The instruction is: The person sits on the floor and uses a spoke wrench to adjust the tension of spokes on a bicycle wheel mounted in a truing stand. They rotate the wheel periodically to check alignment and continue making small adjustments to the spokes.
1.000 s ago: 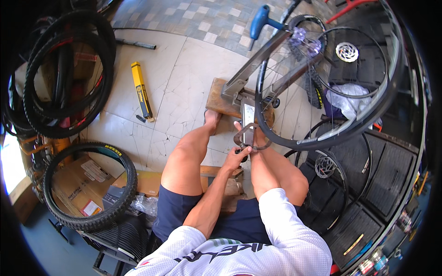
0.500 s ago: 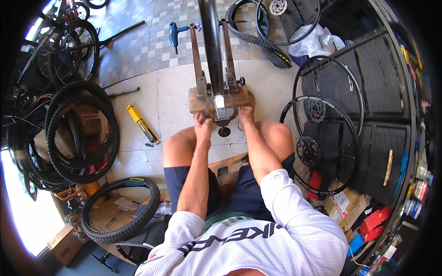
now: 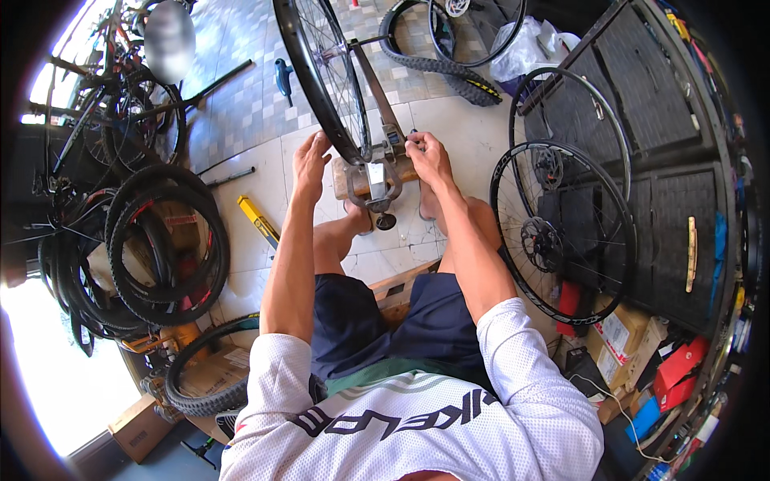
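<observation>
A bicycle wheel (image 3: 310, 76) stands in a metal truing stand (image 3: 375, 94) ahead of me, and its rim leans toward the upper left. The stand is fixed on a wooden block (image 3: 407, 170) on the floor, with a curved metal caliper (image 3: 395, 188) and a round black knob (image 3: 386, 221) at its near end. My left hand (image 3: 310, 164) is beside the left of the rim, thumb and fingers apart; contact with the rim is unclear. On the other side, the fingers of my right hand (image 3: 431, 160) are closed around a small black side knob (image 3: 413, 133) of the stand.
A blue-handled tool (image 3: 282, 80) and a yellow box (image 3: 257, 220) lie on the floor to the left. Several tires (image 3: 120, 240) hang beyond them. Two wheels (image 3: 626, 240) lean against dark panels on the right. A loose tire (image 3: 473, 90) lies at the back.
Both hands have risen from the stand's base to either side of the wheel. The wheel now appears tilted to the upper left, and my view has shifted.
</observation>
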Motion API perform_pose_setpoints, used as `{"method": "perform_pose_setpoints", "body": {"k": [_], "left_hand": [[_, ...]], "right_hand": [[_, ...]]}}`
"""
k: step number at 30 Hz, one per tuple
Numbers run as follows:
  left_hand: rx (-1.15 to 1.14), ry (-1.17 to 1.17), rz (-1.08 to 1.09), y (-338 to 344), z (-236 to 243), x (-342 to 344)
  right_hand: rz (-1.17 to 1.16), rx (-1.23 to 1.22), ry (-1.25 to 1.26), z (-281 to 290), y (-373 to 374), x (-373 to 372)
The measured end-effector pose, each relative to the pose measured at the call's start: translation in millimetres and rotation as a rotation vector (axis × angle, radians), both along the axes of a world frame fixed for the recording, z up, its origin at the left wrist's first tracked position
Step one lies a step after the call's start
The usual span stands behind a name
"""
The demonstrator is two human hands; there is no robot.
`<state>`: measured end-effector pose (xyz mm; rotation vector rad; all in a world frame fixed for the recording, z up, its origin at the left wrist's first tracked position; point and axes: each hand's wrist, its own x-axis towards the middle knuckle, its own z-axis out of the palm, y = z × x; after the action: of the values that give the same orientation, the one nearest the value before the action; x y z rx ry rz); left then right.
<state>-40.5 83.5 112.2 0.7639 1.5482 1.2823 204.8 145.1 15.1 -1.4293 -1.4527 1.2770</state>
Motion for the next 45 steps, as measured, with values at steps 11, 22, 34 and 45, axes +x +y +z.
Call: {"method": "perform_pose_setpoints", "body": {"k": [11, 22, 34, 45], "left_hand": [[-0.039, -0.034, -0.244, 17.9, 22.5, 15.4], [0.201, 0.001, -0.051, 56.6, 117.8, -17.2], [-0.121, -0.08, 0.154, -7.3, -2.7, -32.1], [-0.137, -0.136, 0.159, -14.0, -17.5, -41.0]], "right_hand": [[-0.064, -0.011, 0.116, 11.4, 11.3, 10.6], [-0.214, -0.043, 0.341, -28.8, 17.3, -17.5], [0.0, -0.61, -0.381, -171.6, -44.8, -36.5], [0.307, -0.303, -0.224, -241.9, -55.1, -68.8]]}}
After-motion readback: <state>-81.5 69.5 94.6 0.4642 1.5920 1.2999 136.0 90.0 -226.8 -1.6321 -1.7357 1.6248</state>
